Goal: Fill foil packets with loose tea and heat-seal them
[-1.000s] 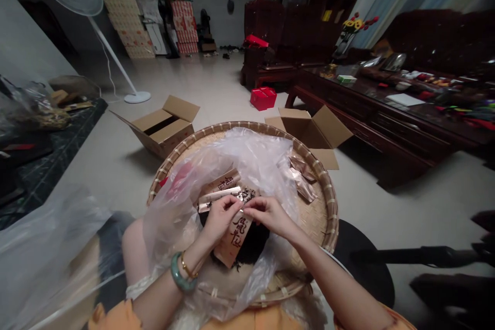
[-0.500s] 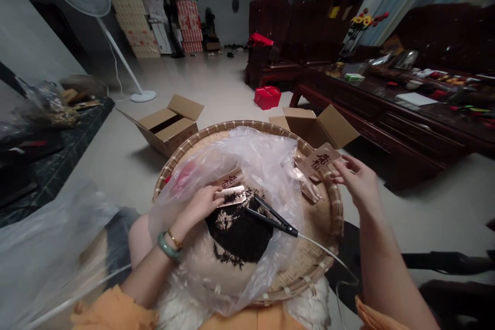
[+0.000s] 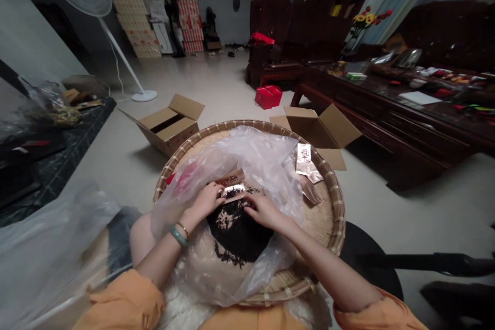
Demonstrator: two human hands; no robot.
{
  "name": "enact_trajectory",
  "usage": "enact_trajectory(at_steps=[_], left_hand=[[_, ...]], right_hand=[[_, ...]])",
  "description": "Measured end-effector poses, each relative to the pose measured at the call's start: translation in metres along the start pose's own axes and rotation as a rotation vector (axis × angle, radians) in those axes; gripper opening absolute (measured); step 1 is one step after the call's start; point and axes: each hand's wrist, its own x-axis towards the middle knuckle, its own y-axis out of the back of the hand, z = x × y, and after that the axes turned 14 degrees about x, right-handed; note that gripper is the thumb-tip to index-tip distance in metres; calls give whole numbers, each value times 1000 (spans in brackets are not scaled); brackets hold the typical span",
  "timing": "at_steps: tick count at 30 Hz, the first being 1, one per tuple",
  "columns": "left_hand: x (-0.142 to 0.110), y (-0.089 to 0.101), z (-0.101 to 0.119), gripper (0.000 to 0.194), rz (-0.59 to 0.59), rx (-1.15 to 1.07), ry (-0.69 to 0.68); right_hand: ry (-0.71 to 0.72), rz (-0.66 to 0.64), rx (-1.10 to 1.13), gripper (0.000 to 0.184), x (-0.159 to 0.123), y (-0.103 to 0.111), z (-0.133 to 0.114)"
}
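My left hand (image 3: 204,201) grips a small foil packet (image 3: 233,192) with dark tea leaves at its mouth. My right hand (image 3: 263,210) is close against the packet's right end, and I cannot tell whether its fingers hold it. Just beyond lies a kraft paper label (image 3: 231,178) with black characters. Below both hands, a heap of dark tea leaves (image 3: 240,234) rests on a clear plastic sheet (image 3: 247,162). That sheet lines a round bamboo tray (image 3: 327,216). Further right, a foil packet with a printed label (image 3: 304,160) lies on the plastic, with another crumpled foil packet (image 3: 310,191) below it.
Two open cardboard boxes (image 3: 170,124) (image 3: 320,129) stand on the floor beyond the tray. A dark wooden table (image 3: 386,95) holding assorted small items runs along the right. More plastic (image 3: 50,263) lies at my left, and a black stool (image 3: 371,255) stands at my right.
My right hand has come back from the tray's far right to the packet, leaving a labelled foil packet near the rim. The black tongs with the white cable no longer show.
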Motion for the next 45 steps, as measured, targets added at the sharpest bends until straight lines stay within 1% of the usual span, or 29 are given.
enact_trajectory(at_steps=[2,3,7,9,11,13,16,19,21,22,24,26,28,31,35,38,40,43,45], left_hand=[[1,-3,1,43,67,36,58],[2,-4,3,46,100,71,95],[12,0,14,48,219,265,252],[20,7,17,45,233,306,284],[27,15,17,32,210,292,266],[28,21,17,22,195,253,218],[17,29,22,18,208,167,136],[-3,34,32,15,300,-100,26],[-15,33,37,16,360,-315,-14],[-19,32,39,16,374,-391,-3],[-24,27,40,18,390,-484,61],[-26,22,40,19,396,-521,113],[-27,17,39,21,401,-535,131],[-28,13,37,21,402,-557,138],[-31,12,34,20,384,-556,161],[-32,13,32,19,371,-549,202],[-31,13,29,17,367,-538,228],[-31,14,23,17,361,-502,254],[-30,17,20,17,354,-479,239]], right_hand=[[5,37,-35,35,10,-5,6],[3,63,-43,39,15,-7,8],[-11,185,-28,48,29,-15,15],[-12,214,-27,47,33,-17,17],[-10,222,-28,46,34,-18,18],[19,262,-15,49,33,-17,16],[127,424,16,59,30,-11,8],[246,584,15,61,29,-2,-3],[308,635,27,58,30,2,-9],[338,638,38,56,31,4,-11],[391,621,54,51,31,4,-14],[425,597,64,46,29,4,-15],[444,594,82,40,27,5,-17],[443,593,152,31,24,11,-22],[413,556,229,18,21,18,-29],[447,592,104,12,19,18,-29],[467,584,-4,10,17,17,-30],[479,485,-93,14,14,18,-36],[456,395,-101,15,13,19,-42]])
